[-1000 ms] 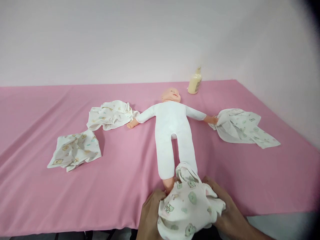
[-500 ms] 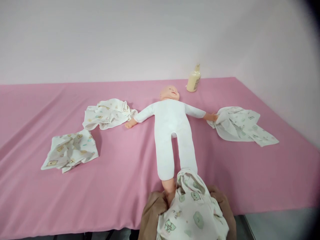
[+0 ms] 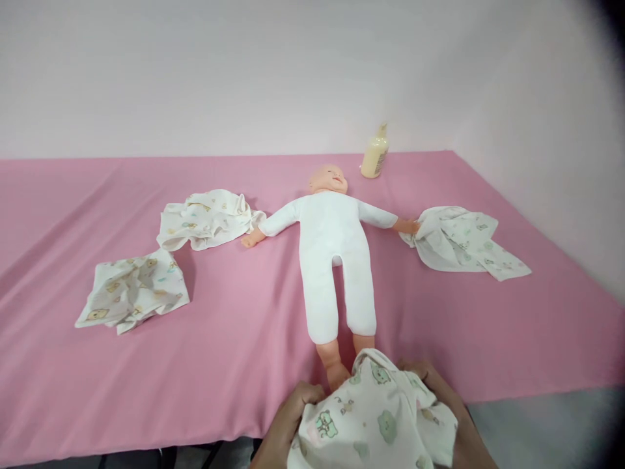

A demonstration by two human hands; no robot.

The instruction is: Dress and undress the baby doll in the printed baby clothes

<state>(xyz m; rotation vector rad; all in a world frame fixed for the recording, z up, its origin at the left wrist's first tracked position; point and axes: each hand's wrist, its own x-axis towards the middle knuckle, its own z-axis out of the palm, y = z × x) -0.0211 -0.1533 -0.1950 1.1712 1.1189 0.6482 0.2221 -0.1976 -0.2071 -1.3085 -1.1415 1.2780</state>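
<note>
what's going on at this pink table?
A person's left hand and right hand grip a green-print cloth at the near edge, at the feet of a white-bodied doll. The doll lies face up, arms spread; the cloth hides one of its feet. Two printed cloths lie crumpled to its left in the view, another by its arm on the right. A pump bottle stands beyond its head.
</note>
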